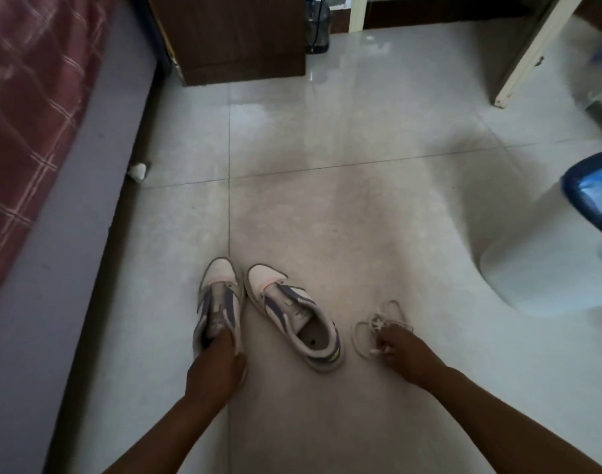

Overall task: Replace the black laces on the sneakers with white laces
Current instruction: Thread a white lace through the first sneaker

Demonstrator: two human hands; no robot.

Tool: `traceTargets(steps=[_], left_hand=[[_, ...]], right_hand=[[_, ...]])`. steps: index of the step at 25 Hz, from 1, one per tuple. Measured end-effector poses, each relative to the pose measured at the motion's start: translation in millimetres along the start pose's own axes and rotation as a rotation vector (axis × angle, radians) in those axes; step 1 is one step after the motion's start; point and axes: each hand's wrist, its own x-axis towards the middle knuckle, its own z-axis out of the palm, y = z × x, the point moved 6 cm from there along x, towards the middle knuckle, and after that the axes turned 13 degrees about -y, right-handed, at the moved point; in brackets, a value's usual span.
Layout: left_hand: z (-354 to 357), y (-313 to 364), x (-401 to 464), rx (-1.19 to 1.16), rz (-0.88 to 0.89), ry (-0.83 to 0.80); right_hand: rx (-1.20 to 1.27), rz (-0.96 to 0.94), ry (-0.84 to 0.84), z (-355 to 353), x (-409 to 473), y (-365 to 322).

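White laces (378,325) lie bunched on floor tiles (327,206), right hand (400,350) pinching them, prob. to lift for threading. Left hand (217,360) grips heel of left sneaker (219,299), steadying it; right sneaker (292,313) just beside, w/ no black laces visible. Blue bin (580,196) far right holds pale-blue plastic.

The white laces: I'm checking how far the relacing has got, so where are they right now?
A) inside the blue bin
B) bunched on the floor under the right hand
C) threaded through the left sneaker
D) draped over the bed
B: the white laces lie in a loose bundle on the tiled floor, right of both sneakers, with the right hand pinching them.
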Motion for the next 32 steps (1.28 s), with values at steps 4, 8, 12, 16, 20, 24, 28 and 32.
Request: traceTargets(steps=[4, 8, 12, 16, 20, 24, 28, 32], left_hand=[[3, 9, -19, 0.063, -0.002, -0.036], [-67, 86, -37, 0.209, 0.174, 0.099], [-127, 203, -51, -0.131, 0.546, -0.025], [-160, 318, -90, -0.219, 0.866, -0.176], [-206, 373, -116, -0.559, 0.939, -0.252], [-245, 362, -126, -0.741, 0.915, 0.098], [-258, 351, -120, -0.824, 0.793, 0.166], [-295, 369, -123, -0.899, 0.856, -0.033]], right_hand=[[0.531, 0.166, 0.287, -63, -13, 13], [0.575, 0.140, 0.510, -150, -45, 11], [0.480, 0.026, 0.335, -215, -70, -37], [0.418, -0.155, 0.168, -284, -101, -106], [0.398, -0.228, 0.211, -341, -129, -162], [0.391, -0.231, 0.396, -372, -149, -181], [0.382, -0.229, 0.579, -383, -150, -186], [0.187, -0.086, 0.572, -414, -159, -177]])
